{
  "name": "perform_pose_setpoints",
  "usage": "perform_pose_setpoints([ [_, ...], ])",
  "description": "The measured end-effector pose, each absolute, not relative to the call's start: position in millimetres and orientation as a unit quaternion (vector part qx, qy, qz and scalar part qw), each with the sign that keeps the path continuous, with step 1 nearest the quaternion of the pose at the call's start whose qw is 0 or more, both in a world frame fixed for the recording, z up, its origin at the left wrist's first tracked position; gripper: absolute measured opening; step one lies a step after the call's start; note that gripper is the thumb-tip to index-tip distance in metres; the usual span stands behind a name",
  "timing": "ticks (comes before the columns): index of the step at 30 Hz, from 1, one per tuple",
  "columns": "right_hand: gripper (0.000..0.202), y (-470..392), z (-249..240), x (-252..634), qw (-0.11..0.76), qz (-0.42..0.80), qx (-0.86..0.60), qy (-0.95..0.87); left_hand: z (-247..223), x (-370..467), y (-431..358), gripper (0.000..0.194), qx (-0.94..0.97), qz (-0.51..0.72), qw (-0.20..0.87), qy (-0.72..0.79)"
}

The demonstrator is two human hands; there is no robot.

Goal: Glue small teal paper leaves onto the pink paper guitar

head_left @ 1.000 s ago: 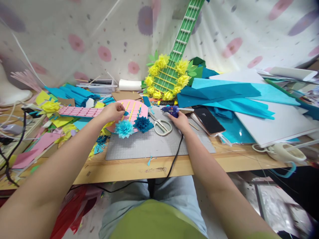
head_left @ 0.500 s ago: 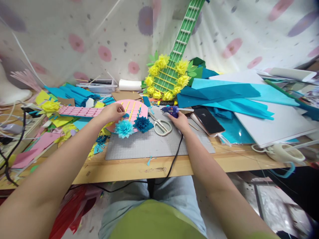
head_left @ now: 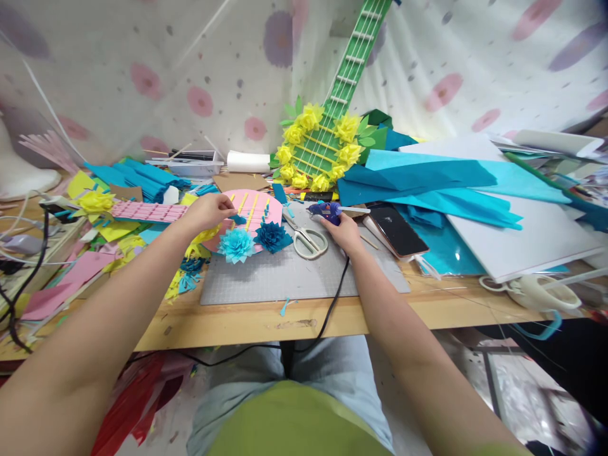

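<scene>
Over the pink paper guitar (head_left: 266, 206), my left hand (head_left: 215, 211) is closed in a pinch on a small dark teal paper piece (head_left: 238, 220). A light blue paper flower (head_left: 236, 245) and a dark teal one (head_left: 273, 237) sit along the guitar body's near edge. My right hand (head_left: 342, 229) is wrapped round a purple glue gun (head_left: 327, 211), its nozzle toward the left and a white stick out of its back. Between the guitar and the glue gun, scissors with pale handles (head_left: 310, 243) lie on the grey cutting mat (head_left: 266, 284).
A green paper guitar with yellow flowers (head_left: 323, 142) leans at the back. To the right lie a phone (head_left: 399, 229), blue paper sheets (head_left: 427, 177) and white board (head_left: 527, 234). Paper scraps (head_left: 78, 278) cover the left side. The glue gun's black cord (head_left: 335, 301) hangs over the table edge.
My left hand has shifted slightly to the left over the pink guitar, the teal piece still in its fingers. The right hand and glue gun have stayed almost in place.
</scene>
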State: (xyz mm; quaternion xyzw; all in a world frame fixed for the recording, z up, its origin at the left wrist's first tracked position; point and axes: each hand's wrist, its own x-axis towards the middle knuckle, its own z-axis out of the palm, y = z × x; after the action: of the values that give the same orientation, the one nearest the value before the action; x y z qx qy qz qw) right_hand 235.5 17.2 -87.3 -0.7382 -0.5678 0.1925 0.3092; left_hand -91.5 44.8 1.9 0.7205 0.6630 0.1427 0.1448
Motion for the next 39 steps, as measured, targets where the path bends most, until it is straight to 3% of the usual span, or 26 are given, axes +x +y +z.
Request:
perform_pose_setpoints([
  [6,0.043,14,-83,234,0.387,0.199,-0.724,-0.536,10,-100,44,0.021,0.716,0.179,0.190,0.647],
  [13,0.048,0,-64,214,0.521,0.340,-0.593,-0.511,12,-87,35,0.027,0.703,0.227,0.226,0.635],
  [18,0.043,-10,-46,194,0.487,0.397,-0.533,-0.567,7,-75,30,0.017,0.691,0.271,0.277,0.610],
  [23,0.042,-11,-40,178,0.440,0.337,-0.512,-0.656,10,-64,18,0.012,0.659,0.301,0.322,0.609],
  [32,0.038,-14,-29,163,0.361,0.262,-0.532,-0.720,17,-64,12,0.016,0.645,0.287,0.318,0.633],
  [39,0.039,-14,-30,162,0.361,0.263,-0.522,-0.727,19,-66,11,0.019,0.651,0.265,0.313,0.639],
])
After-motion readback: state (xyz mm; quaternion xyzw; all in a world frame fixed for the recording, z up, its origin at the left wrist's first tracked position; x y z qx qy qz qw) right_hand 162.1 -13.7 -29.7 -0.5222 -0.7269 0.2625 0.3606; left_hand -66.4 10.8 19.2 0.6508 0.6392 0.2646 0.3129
